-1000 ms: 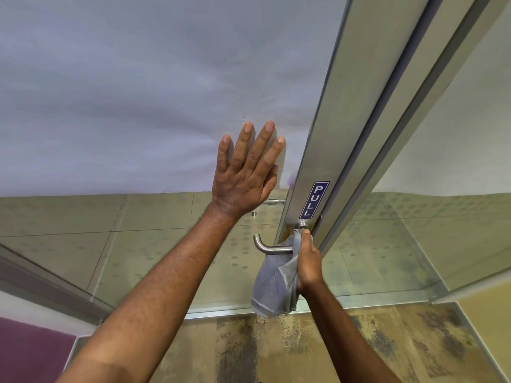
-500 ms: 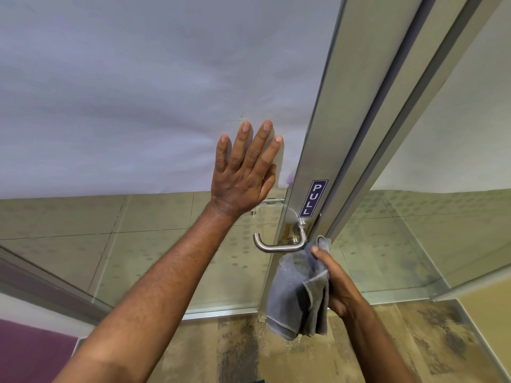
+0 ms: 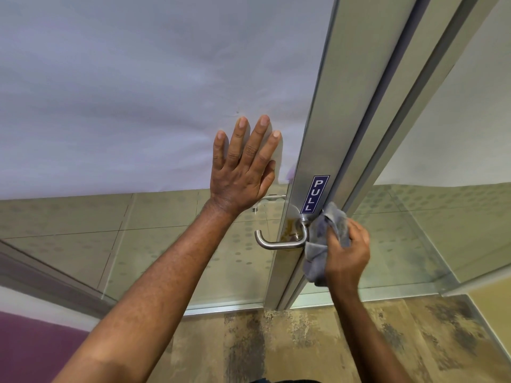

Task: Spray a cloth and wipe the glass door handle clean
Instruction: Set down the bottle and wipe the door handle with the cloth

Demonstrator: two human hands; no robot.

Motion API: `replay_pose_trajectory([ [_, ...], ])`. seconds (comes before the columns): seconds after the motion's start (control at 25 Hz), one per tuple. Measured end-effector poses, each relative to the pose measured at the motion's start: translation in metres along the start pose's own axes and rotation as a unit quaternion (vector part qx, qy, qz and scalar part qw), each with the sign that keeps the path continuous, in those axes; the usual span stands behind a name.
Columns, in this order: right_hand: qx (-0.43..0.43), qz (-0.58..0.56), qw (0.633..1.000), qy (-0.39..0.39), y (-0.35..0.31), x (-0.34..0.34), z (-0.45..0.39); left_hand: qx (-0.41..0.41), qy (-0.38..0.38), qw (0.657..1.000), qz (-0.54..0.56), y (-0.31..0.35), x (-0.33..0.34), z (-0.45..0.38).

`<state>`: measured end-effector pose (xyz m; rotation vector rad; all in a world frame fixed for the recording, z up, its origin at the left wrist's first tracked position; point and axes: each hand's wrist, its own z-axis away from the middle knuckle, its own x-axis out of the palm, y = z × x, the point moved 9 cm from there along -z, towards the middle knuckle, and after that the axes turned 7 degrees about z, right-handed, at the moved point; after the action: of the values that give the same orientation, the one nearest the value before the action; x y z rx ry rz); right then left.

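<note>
left hand [image 3: 243, 175] flat on the glass door [image 3: 138, 106], right hand [image 3: 347, 252] clutching the grey cloth [image 3: 320, 244] at the lever handle [image 3: 279, 243] base, seemingly touching; firm rubbing around the rust-stained rosette [image 3: 290, 225] would serve.

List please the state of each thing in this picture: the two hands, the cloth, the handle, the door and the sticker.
left hand: open, flat against the glass door
right hand: closed around the cloth
cloth: bunched, pressed beside the handle's base
handle: level, uncovered, brownish stain on the plate behind it
glass door: frosted above, clear below; open or shut cannot be told
PULL sticker: stuck upright on the metal frame
</note>
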<state>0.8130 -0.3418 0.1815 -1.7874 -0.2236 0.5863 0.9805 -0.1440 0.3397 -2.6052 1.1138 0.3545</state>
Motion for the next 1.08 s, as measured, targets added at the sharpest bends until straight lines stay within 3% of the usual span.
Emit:
replay_pose_trajectory([
  [0.12,-0.072,0.093,0.990,-0.075,0.017,0.042,0.005,0.001,0.004,1.000,0.002,0.002,-0.001,0.002],
  [0.2,-0.116,0.163,0.977,-0.071,0.037,0.045,0.007,0.005,0.006,1.000,0.001,0.002,0.000,0.002],
  [0.28,-0.111,0.210,0.969,-0.066,0.061,0.043,0.007,0.006,0.007,1.000,-0.002,0.001,0.000,0.001],
  [0.4,-0.088,0.291,0.945,-0.124,0.095,0.059,0.021,0.004,0.011,1.000,-0.002,0.001,0.000,0.002],
  [0.56,0.021,0.160,0.972,-0.173,0.112,0.069,0.024,0.009,0.014,1.000,-0.007,0.001,0.000,0.001],
  [0.76,0.113,0.013,0.990,-0.086,0.106,0.026,0.015,0.005,0.013,1.000,-0.005,0.004,0.000,0.003],
  [0.88,0.041,-0.020,0.999,-0.001,0.070,-0.003,0.005,0.002,0.011,1.000,-0.007,0.002,0.001,0.001],
  [0.96,-0.025,0.023,0.999,0.025,0.050,0.001,-0.002,0.000,0.010,1.000,-0.010,0.000,0.001,0.001],
  [1.08,-0.100,0.169,0.979,-0.054,0.050,0.041,0.008,-0.004,0.007,1.000,-0.006,0.001,0.001,0.003],
])
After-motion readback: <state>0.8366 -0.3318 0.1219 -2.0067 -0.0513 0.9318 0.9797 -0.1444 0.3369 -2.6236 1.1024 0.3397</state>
